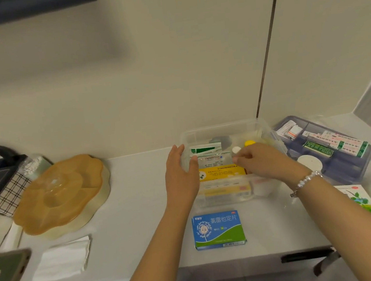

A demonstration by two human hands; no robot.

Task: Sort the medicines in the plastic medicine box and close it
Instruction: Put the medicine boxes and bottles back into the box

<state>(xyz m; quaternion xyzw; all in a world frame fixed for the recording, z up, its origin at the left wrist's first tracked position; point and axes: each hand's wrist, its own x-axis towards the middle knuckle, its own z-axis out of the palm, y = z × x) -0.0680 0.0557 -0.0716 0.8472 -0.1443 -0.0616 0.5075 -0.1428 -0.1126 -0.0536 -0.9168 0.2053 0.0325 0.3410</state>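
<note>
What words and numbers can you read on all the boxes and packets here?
"氯雷他定片": big white letters on the blue and green box lying on the counter.
"14": small number on the same box, under the big letters.
Yellow packet in the clear medicine box: print too blurred to read.
Green and white packet: too blurred.
Boxes in the blue-grey tray on the right: too small to read.
Leaf-pattern box: unreadable.

Phone (7,271) cut off at left edge; right hand (264,159) hides box contents.
</note>
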